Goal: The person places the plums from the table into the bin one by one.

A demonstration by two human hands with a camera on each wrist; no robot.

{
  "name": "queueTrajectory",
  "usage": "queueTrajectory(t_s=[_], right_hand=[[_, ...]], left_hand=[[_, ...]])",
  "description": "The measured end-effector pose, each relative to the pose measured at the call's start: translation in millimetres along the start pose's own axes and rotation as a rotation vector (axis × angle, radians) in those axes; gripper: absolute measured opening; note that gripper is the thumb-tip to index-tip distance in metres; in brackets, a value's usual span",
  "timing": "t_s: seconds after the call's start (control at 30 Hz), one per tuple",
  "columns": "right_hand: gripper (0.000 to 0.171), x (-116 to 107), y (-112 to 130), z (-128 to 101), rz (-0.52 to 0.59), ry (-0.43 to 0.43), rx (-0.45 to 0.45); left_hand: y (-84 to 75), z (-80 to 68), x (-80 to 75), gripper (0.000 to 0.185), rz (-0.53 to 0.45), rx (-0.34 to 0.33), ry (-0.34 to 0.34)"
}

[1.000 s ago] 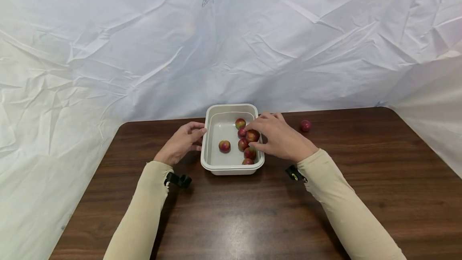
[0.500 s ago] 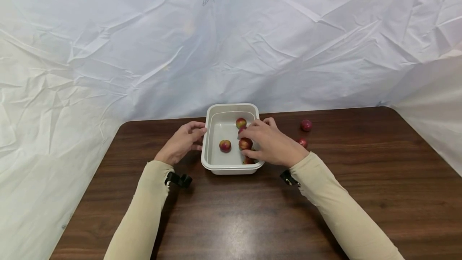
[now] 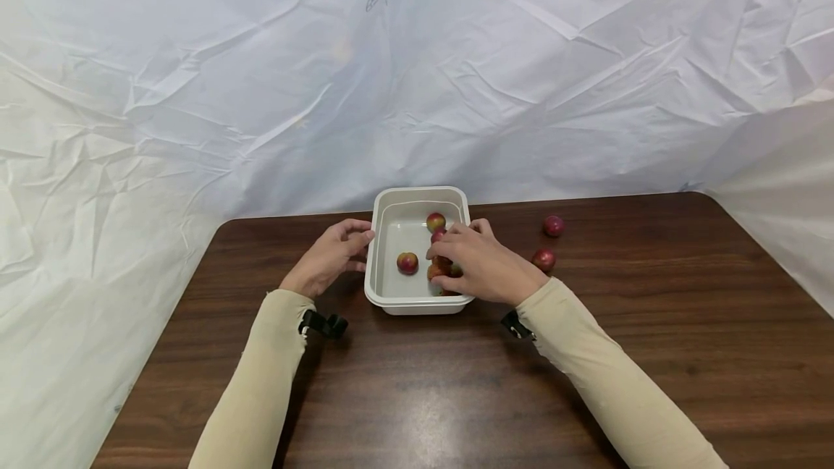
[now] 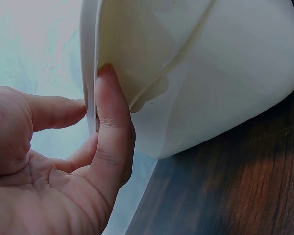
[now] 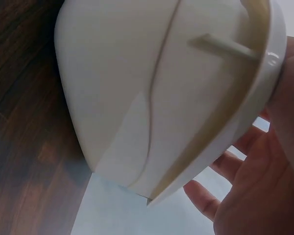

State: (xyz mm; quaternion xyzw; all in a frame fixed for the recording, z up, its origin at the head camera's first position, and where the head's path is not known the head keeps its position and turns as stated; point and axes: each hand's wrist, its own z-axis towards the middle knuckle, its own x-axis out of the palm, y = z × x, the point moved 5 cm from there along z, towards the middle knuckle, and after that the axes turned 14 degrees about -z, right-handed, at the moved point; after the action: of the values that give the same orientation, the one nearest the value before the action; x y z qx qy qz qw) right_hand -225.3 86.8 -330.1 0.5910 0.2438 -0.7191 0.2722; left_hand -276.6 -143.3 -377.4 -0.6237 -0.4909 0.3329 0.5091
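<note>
A white plastic tub (image 3: pixel 417 192) stands at the table's far middle with several red-yellow plums inside. One plum (image 3: pixel 436 221) lies at its far side, another (image 3: pixel 407 262) near the middle. My right hand (image 3: pixel 443 271) reaches in over the right rim, its fingers curled round a plum (image 3: pixel 438 270) in the near right corner. The right wrist view gives only the tub's outer wall (image 5: pixel 137 88) and part of that hand (image 5: pixel 264 196). My left hand (image 3: pixel 360 243) holds the left rim, thumb (image 4: pixel 112 117) against the tub's wall (image 4: pixel 210 73).
Two more plums lie on the dark wooden table (image 3: pixel 417 396) right of the tub, one farther back (image 3: pixel 554 226) and one nearer (image 3: pixel 544 260). A crumpled white sheet (image 3: pixel 417 78) hangs behind and at both sides of the table.
My right hand has slid left and toward me, deeper into the tub's near right corner, uncovering the nearer plum on the table. The left hand and the tub have stayed put.
</note>
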Motion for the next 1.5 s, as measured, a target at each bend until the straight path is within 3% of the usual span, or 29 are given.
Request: queueTrajectory(t_s=[0.27, 0.47, 0.87, 1.5], right_hand=[[0.012, -0.2, -5.6, -0.5, 0.026, 0.034, 0.025], [0.024, -6.5, -17.7, -4.0, 0.046, 0.048, 0.094], [0.035, -21.9, -40.4, -12.6, 0.047, 0.009, 0.154], [0.036, -31.0, -77.5, -27.6, 0.048, -0.055, 0.251]], left_hand=[[0.8, -0.3, -0.5, 0.042, 0.006, 0.002, 0.007], [0.4, -0.4, -0.2, 0.040, 0.000, 0.001, 0.008], [-1.8, -0.9, 1.3, 0.043, -0.001, 0.006, 0.010], [-0.5, -0.2, 0.8, 0.043, 0.001, 0.011, 0.012]])
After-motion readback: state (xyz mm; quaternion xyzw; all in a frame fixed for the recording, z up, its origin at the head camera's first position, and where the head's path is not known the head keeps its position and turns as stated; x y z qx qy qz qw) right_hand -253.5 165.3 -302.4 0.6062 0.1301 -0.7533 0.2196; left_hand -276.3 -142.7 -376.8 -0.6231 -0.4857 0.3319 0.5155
